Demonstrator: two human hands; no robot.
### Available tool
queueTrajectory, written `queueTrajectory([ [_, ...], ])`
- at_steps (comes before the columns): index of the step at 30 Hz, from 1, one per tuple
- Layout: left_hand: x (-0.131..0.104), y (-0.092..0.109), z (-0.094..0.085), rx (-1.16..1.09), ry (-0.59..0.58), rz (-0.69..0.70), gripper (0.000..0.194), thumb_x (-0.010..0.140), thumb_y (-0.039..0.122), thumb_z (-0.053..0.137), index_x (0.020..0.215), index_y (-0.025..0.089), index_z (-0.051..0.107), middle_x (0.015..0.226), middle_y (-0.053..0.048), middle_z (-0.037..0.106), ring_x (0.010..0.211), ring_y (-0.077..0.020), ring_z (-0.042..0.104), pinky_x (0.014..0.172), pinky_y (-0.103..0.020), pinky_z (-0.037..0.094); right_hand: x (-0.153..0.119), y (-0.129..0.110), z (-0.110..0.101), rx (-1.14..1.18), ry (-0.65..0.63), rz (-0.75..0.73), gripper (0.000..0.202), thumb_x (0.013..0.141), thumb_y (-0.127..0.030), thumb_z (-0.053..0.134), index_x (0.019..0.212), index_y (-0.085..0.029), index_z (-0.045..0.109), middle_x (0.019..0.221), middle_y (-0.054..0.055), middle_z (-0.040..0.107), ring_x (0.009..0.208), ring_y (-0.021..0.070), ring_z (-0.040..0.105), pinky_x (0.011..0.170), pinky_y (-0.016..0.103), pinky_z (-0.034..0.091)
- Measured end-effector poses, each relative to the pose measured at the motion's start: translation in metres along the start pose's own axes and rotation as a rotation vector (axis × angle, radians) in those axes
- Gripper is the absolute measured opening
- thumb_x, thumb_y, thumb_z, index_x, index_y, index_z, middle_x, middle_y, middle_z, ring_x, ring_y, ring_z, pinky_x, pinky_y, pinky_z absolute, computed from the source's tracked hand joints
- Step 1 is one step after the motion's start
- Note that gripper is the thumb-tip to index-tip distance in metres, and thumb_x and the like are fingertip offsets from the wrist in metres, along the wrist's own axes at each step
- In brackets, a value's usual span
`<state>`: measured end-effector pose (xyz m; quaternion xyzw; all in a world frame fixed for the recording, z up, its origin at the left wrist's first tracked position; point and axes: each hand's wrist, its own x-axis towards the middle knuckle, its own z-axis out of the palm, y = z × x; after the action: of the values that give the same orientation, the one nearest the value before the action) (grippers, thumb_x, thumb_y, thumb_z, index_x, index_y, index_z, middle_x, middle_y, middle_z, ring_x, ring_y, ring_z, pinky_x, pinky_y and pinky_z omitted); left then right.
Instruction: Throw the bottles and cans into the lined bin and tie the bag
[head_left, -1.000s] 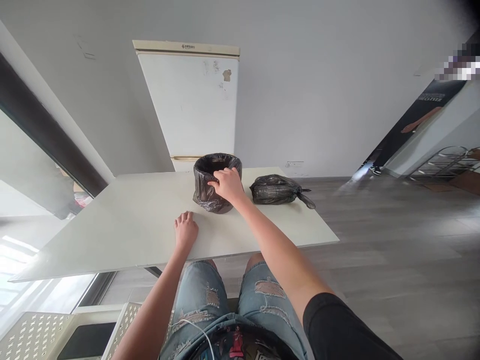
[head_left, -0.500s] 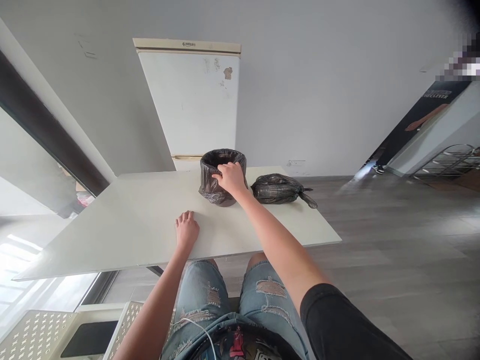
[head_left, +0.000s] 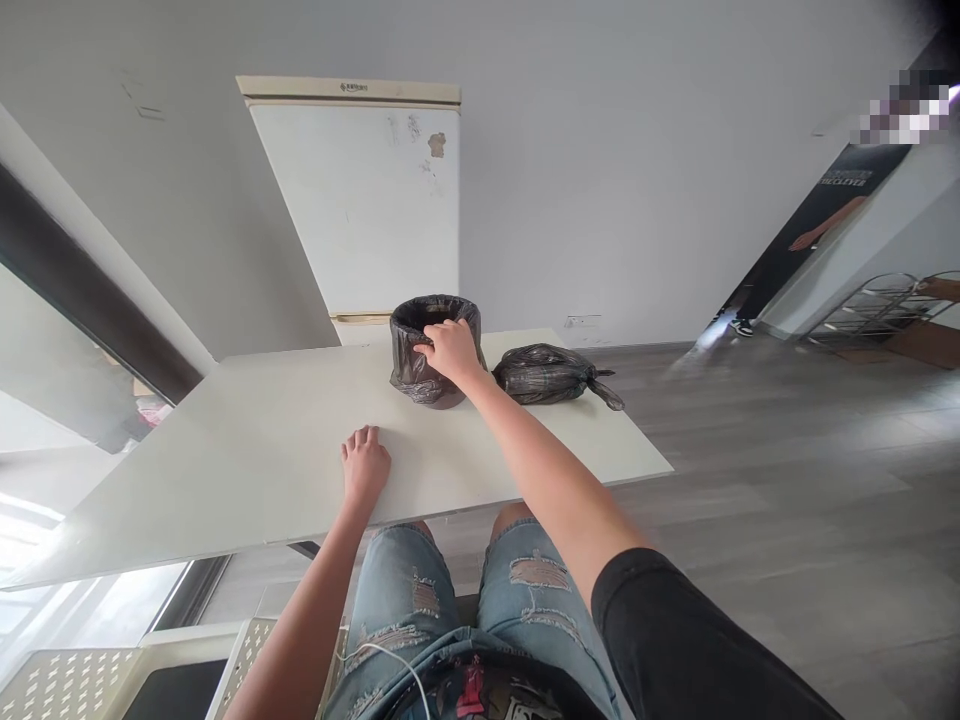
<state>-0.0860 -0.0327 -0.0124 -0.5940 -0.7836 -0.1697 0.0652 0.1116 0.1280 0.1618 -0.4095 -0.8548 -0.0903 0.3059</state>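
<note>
A small trash can (head_left: 421, 365) stands upright on the white table (head_left: 247, 450). A black plastic bag lines it and is folded down over its rim, with a crinkled lower edge outside. My right hand (head_left: 452, 350) grips the near rim, thumb on the outer side and fingers over the edge; the fingertips are partly hidden. To the right of the can, a knotted black garbage bag (head_left: 544, 375) lies on its side, its contents hidden. My left hand (head_left: 366, 465) rests on the table near its front edge, fingers curled in, with nothing visible in it.
Behind the table stands a white fridge (head_left: 367, 200) against the grey wall. At the far right are a person in dark clothes (head_left: 787, 245) and a metal rack (head_left: 862, 310). A cream plastic crate (head_left: 75, 680) sits at lower left.
The view has shifted slightly, moving the scene a little to the left. My right hand stays on the can's rim, and my left hand stays on the table.
</note>
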Motion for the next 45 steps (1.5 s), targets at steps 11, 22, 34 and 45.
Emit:
queueTrajectory([
  [11, 0.000, 0.000, -0.001, -0.004, -0.001, 0.002, 0.045, 0.096, 0.011, 0.041, 0.136, 0.014, 0.063, 0.147, -0.018, 0.061, 0.134, -0.0360, 0.054, 0.114, -0.051, 0.039, 0.041, 0.037, 0.017, -0.045, -0.067, 0.061, 0.029, 0.105, -0.041, 0.063, 0.099, -0.015, 0.074, 0.094, 0.014, 0.075, 0.102, 0.0301, 0.062, 0.097, 0.041, 0.034],
  [22, 0.001, -0.001, 0.002, -0.009, -0.005, -0.004, 0.044, 0.097, 0.011, 0.042, 0.135, 0.015, 0.063, 0.147, -0.018, 0.060, 0.134, -0.0353, 0.053, 0.114, -0.050, 0.039, 0.058, 0.143, -0.001, -0.142, -0.199, 0.283, 0.035, 0.104, -0.044, 0.063, 0.105, -0.012, 0.076, 0.093, 0.016, 0.075, 0.092, 0.0297, 0.064, 0.098, 0.043, 0.037],
  [34, 0.000, -0.002, 0.006, 0.007, 0.008, 0.012, 0.045, 0.098, 0.013, 0.042, 0.138, 0.013, 0.061, 0.147, -0.019, 0.060, 0.134, -0.0374, 0.053, 0.115, -0.052, 0.038, 0.009, 0.231, -0.050, -0.293, -0.280, 0.367, 0.039, 0.105, -0.048, 0.060, 0.100, -0.012, 0.074, 0.088, 0.016, 0.074, 0.086, 0.0283, 0.064, 0.093, 0.042, 0.039],
  [45, -0.002, 0.001, -0.001, -0.012, -0.001, 0.003, 0.045, 0.097, 0.013, 0.043, 0.138, 0.012, 0.062, 0.144, -0.020, 0.061, 0.133, -0.0374, 0.053, 0.114, -0.052, 0.039, -0.040, 0.219, -0.081, -0.283, -0.266, 0.308, 0.040, 0.103, -0.053, 0.062, 0.093, -0.016, 0.074, 0.081, 0.013, 0.074, 0.079, 0.0281, 0.067, 0.092, 0.042, 0.045],
])
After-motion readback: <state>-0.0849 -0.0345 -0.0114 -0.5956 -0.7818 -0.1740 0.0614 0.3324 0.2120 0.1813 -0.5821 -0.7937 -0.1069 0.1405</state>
